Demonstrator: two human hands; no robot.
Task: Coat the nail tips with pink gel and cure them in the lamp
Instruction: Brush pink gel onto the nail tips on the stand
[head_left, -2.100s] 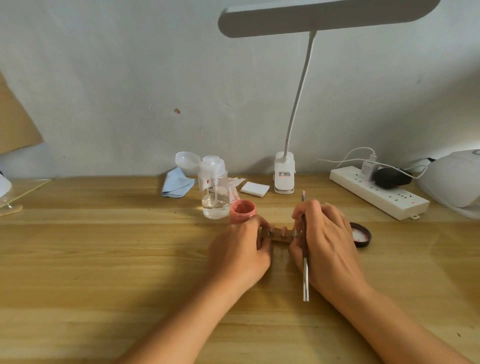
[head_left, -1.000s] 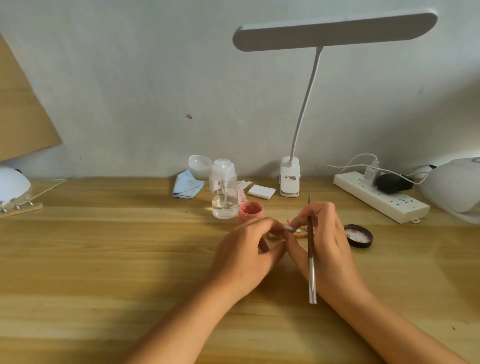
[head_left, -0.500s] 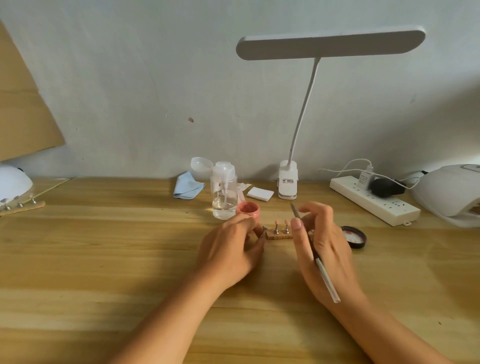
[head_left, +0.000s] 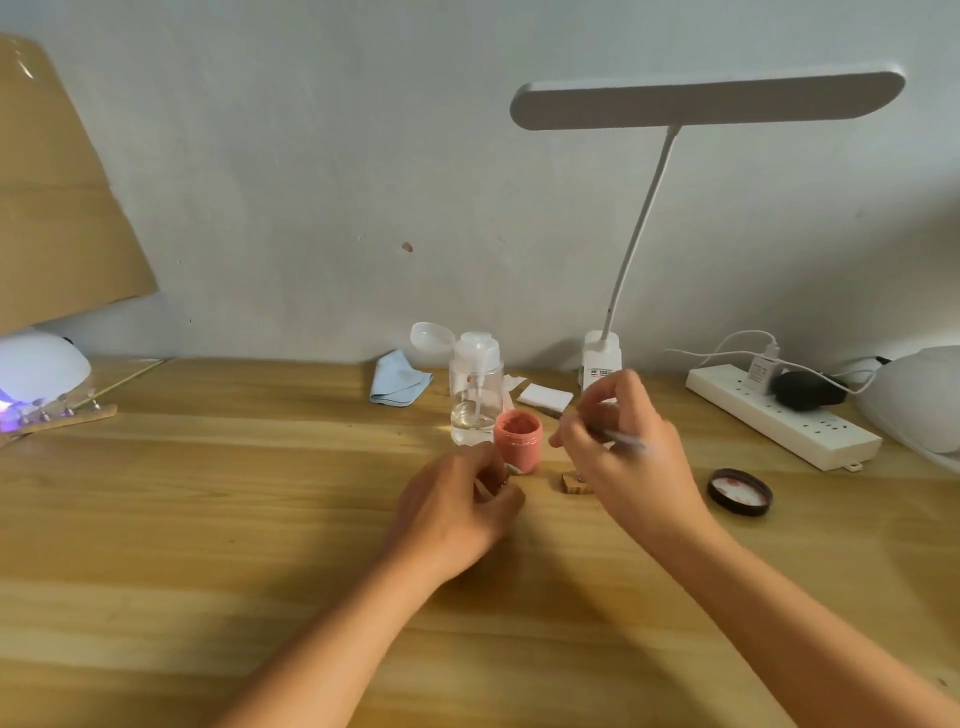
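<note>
The open pink jar (head_left: 517, 440) stands on the wooden table (head_left: 218, 519), just in front of the clear pump bottle (head_left: 475, 389). The left hand (head_left: 457, 512) sits just left of the jar, fingers curled around something small; what it is cannot be told. The right hand (head_left: 626, 452), right of the jar, pinches a thin brush (head_left: 597, 427) whose tip points toward the jar. A small wooden block (head_left: 575, 483) lies beneath that hand. The jar's black lid (head_left: 740, 491) lies farther right. Far left of the jar, a white curing lamp (head_left: 39, 366) glows purple over a strip of nail tips (head_left: 57, 413).
</note>
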